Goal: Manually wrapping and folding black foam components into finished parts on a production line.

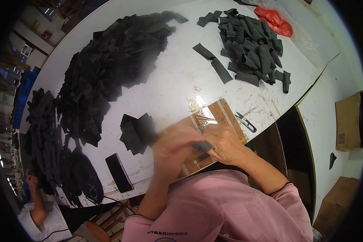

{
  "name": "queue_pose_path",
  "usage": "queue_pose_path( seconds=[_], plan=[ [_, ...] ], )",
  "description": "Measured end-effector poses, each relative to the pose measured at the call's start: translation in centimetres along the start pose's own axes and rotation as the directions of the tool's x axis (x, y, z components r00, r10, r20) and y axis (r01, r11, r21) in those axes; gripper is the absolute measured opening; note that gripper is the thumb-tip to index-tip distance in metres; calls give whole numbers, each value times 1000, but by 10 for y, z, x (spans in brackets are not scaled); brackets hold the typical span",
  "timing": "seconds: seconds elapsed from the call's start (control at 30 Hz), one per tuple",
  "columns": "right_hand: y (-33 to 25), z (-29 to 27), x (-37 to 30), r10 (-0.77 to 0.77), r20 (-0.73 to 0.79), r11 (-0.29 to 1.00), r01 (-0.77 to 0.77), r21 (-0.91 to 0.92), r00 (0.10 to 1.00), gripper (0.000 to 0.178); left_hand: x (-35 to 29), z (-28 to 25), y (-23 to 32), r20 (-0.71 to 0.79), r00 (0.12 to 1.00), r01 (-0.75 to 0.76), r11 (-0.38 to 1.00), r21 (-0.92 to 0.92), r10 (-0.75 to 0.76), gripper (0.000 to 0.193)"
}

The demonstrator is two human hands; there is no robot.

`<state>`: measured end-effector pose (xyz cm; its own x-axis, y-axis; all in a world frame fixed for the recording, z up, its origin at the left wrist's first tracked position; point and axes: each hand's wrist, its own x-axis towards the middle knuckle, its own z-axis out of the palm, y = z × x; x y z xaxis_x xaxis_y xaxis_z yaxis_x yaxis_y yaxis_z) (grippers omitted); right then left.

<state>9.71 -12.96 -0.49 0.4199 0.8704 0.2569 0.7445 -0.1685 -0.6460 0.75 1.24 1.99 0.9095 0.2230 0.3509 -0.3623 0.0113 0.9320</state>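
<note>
Both my hands meet over a brown wooden board (pixel 222 108) at the table's near edge. A small dark grey fabric piece (pixel 201 146) shows between them, partly covered by fingers. My right hand (pixel 226 143) is closed on this piece, its fingers bent. My left hand (pixel 173 143) touches or nearly touches it from the other side; motion smears its fingers. Just beyond the left wrist lies a small stack of dark fabric pieces (pixel 135 131). Black-handled thread snips (pixel 247 122) rest at the board's right side.
A large heap of flat dark fabric pieces (pixel 109 52) covers the table's far left. Rolled dark pieces (pixel 252 44) are piled at the far right, near a red plastic bag (pixel 274 20). A phone (pixel 119 172) lies left of me. Another person's arm (pixel 37 201) shows at lower left.
</note>
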Motion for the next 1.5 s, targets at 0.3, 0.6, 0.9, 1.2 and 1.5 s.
queue_pose_path(
  seconds=[0.3, 0.6, 0.9, 1.2, 1.5],
  plan=[
    [-1, 0, 4, -19, -51, 990, 26, 138, 999, 17, 6, 6, 3, -13, 1000, -30, 991, -128, 29, 18],
    [18, 22, -3, 14, -38, 979, -6, 203, 999, 21, 3, 14, 4, -80, 997, 30, 989, 146, -19, 20],
    [-4, -3, 1, 105, -36, 992, -102, 74, 994, 21, 1, 8, 10, -119, 989, -83, 996, 15, 84, 20],
    [-2, 2, 1, -27, 0, 998, 27, -63, 1000, 24, -16, 4, 5, -443, 896, -73, 996, -58, 40, 8],
    [-3, -5, 0, 31, -20, 999, -31, -14, 999, 22, 8, -5, 19, 27, 987, -159, 919, 362, 160, 13]
  ],
)
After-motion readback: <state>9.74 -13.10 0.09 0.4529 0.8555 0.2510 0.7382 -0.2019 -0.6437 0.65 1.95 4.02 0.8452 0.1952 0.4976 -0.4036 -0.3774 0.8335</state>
